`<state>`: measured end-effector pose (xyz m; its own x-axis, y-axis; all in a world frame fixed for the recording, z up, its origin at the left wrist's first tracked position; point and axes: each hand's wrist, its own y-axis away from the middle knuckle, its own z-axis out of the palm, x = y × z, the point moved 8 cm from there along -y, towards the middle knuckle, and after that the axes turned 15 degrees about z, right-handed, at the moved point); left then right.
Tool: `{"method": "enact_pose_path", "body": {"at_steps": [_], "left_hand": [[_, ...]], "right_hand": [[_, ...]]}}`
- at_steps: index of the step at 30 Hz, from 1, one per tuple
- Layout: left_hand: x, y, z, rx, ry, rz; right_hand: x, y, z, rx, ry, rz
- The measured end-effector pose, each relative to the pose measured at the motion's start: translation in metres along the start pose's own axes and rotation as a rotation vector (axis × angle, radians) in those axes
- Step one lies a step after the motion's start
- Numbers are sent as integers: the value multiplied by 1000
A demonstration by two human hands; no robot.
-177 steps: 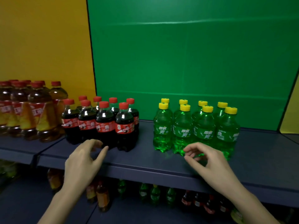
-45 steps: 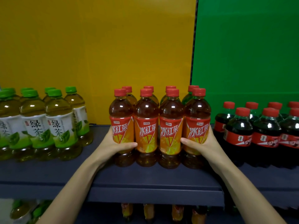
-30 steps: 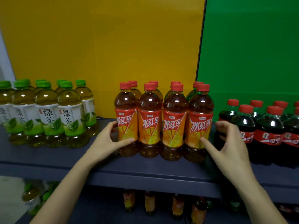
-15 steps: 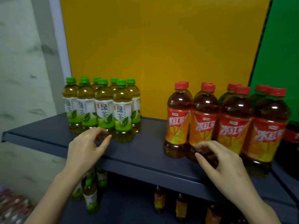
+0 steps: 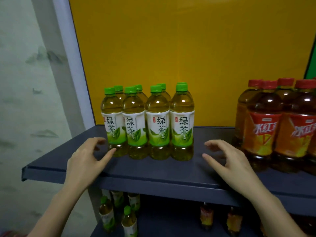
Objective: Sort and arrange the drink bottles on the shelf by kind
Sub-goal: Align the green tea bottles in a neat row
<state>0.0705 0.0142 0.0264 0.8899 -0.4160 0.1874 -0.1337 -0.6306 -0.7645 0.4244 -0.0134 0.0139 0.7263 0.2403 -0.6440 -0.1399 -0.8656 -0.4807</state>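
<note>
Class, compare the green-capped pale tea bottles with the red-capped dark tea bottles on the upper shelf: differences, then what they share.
The green-capped pale tea bottles hold yellowish liquid; the red-capped dark tea bottles hold brown. Green-capped labels are white and green; red-capped labels are orange-red. The green-capped group stands left; the red-capped group right. Both stand upright on the dark blue shelf.

A yellow back panel [image 5: 188, 48] fills most of the view, flat and plain; at its right edge a narrow strip of green panel [image 5: 313, 65] shows, set apart from it by a dark seam; along its left edge runs a pale upright post [image 5: 68, 57], leaning in the wide-angle view; left of the post stands a whitish wall [image 5: 22, 82] with grey smudged, marble-like marks; a scrap of something red [image 5: 10, 234] sits in the bottom left corner, too little to tell what.
</note>
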Motion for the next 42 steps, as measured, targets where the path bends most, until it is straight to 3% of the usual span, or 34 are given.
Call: {"method": "enact_pose_path", "body": {"at_steps": [4, 8, 13, 18, 26, 42], "left_hand": [[-38, -14, 16, -32, 262, -88], [-56, -28, 47, -192, 591, -183], [-50, -47, 79, -370, 914, -195], [-36, -61, 95, -420, 1157, -135], [-32, -67, 100, -414, 1229, -85], [-32, -62, 82, -461, 1148, -63]], "right_hand": [[-8, -13, 27, -28, 30, 82], [-10, -30, 43, -79, -24, 227], [-12, -50, 66, -261, -416, 399], [-18, -67, 78, -327, -698, 398], [-20, -74, 87, -376, -627, 366], [-28, -52, 75, -374, -579, 434]]}}
